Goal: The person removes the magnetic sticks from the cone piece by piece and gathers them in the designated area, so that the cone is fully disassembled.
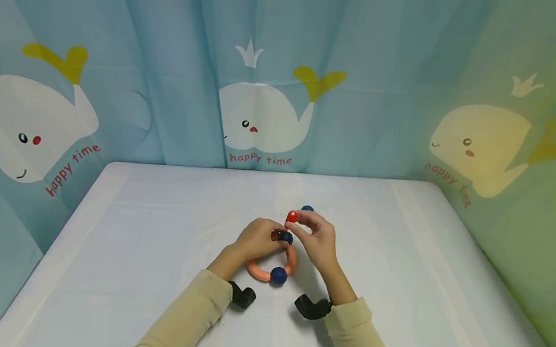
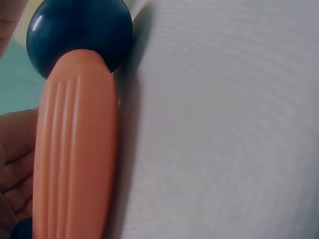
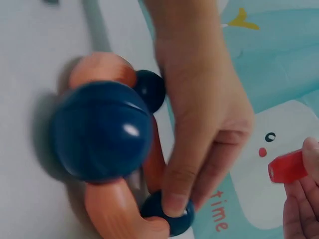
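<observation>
A ring of orange curved rods (image 1: pixel 259 274) and blue balls lies on the table. Its nearest blue ball (image 1: pixel 278 276) faces my body. My left hand (image 1: pixel 258 240) is at the ring's far side, gripping another blue ball (image 3: pixel 182 225) with the thumb pressed on top and fingers behind it. My right hand (image 1: pixel 320 243) pinches a short red rod (image 1: pixel 291 218) by one end, between thumb and fingers. The rod is held up just above the gripped ball. In the left wrist view, a ribbed orange rod (image 2: pixel 75 159) meets a blue ball (image 2: pixel 79 35) close up.
One more blue ball (image 1: pixel 308 208) sits beyond my right hand, partly covered by it. Black wrist mounts (image 1: pixel 313 307) stick out inward from both sleeves. A curtain with printed whales (image 1: pixel 265 118) hangs along the back and sides of the white table (image 1: pixel 145 272).
</observation>
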`<state>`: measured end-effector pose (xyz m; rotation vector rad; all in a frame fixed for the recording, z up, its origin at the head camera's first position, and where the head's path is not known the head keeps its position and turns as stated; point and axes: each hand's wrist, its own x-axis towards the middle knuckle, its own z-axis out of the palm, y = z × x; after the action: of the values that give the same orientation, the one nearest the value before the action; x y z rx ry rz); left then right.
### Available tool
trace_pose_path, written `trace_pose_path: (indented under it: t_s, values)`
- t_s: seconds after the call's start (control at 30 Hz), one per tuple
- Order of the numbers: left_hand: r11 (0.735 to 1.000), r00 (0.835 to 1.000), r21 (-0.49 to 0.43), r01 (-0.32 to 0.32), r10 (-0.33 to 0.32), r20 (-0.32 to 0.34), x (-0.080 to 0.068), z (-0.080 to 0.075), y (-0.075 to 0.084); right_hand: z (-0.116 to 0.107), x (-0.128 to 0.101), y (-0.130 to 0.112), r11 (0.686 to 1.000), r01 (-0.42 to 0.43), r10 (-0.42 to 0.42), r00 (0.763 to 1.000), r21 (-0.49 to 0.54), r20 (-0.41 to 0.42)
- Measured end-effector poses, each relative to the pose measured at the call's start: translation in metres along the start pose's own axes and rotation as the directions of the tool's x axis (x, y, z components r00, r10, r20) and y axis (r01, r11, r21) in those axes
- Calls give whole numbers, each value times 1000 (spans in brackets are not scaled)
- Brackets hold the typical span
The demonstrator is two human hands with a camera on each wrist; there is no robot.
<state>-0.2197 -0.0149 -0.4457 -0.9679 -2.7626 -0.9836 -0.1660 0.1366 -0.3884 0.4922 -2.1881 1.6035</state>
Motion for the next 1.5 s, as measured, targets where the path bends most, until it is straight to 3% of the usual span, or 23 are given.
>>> trace_pose_path:
  t_s: [0.23, 0.37, 0.73, 1.0, 1.27, 1.43, 1.5]
  values:
    - [999, 999, 18, 27, -28, 22, -1, 4, -2, -5, 2, 31, 994, -92, 92, 996, 56, 1]
    - [998, 998, 24, 59, -59, 26, 1, 3, 0, -18, 1, 41, 983, -175, 177, 983, 56, -38]
    - [994, 993, 12, 108, -108, 36, 2, 1, 5, -63, -1, 55, 922, -386, 380, 916, -22, -130]
    - [992, 991, 18, 128, -129, 44, 0, 0, 4, -78, -8, 66, 865, -490, 481, 871, -105, -104]
    - [990, 989, 11, 138, -139, 48, -1, 0, 4, -89, -19, 75, 778, -601, 602, 797, -186, -57]
    - [990, 988, 5, 144, -144, 46, 0, 1, 4, -91, -19, 78, 760, -609, 621, 784, -226, -24]
    - [991, 990, 11, 133, -134, 39, 0, 1, 3, -92, -20, 80, 761, -600, 614, 789, -248, -22]
